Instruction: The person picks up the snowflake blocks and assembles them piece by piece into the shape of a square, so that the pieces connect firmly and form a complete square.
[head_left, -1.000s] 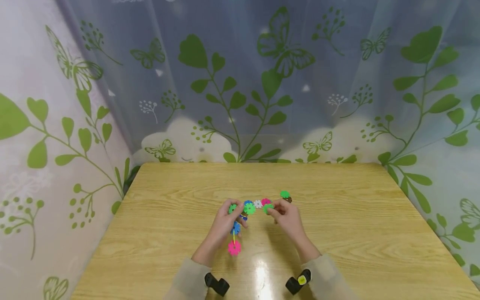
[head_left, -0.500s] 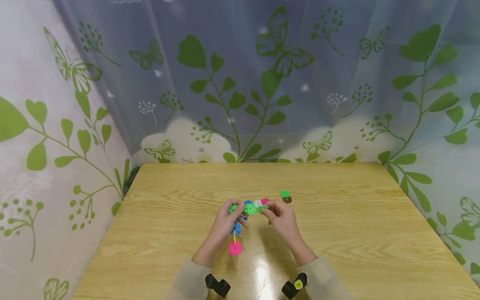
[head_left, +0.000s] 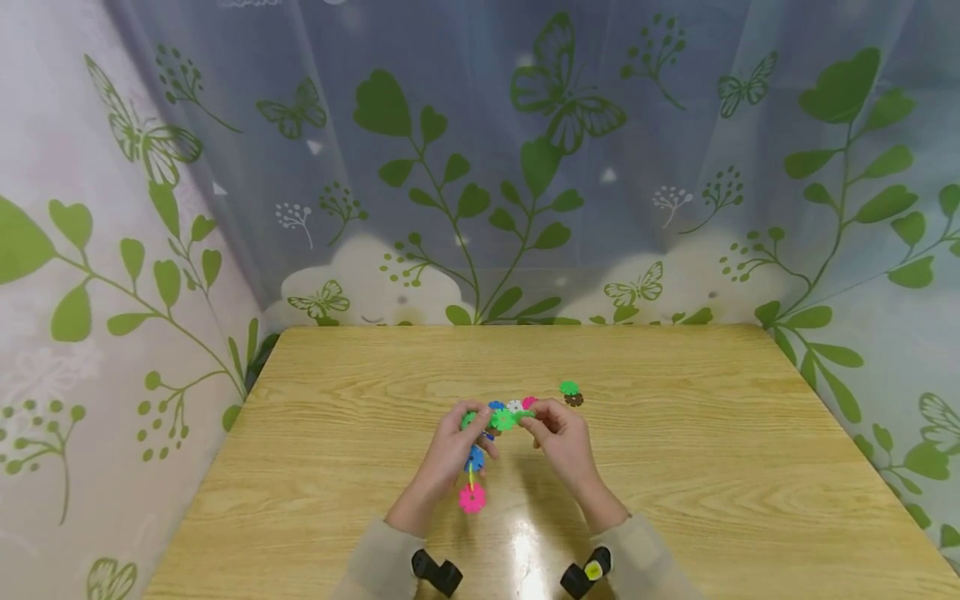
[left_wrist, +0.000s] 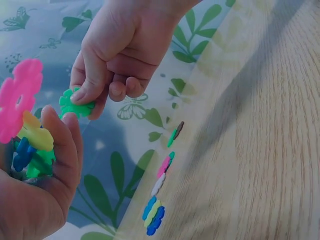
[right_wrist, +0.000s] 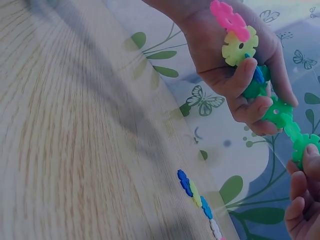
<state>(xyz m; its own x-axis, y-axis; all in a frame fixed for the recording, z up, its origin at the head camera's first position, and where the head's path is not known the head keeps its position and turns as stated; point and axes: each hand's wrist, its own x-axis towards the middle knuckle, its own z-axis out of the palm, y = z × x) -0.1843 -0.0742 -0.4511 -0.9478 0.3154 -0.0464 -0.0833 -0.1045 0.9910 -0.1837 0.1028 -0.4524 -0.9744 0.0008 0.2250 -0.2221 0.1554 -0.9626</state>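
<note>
Fingers [right_wrist: 244, 78] hold the disc chain [head_left: 503, 419], pink end [head_left: 467, 499] nearward, green end [right_wrist: 301, 148] rightward.

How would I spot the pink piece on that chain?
Above the wooden table, the left hand holds a chain of notched discs. Past the yellow disc, at the near end, comes the pink disc, the chain's only visible pink piece.

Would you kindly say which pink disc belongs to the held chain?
The pink end disc beside the yellow disc, below the left hand in the head view; the other pink disc lies on the table.
</note>
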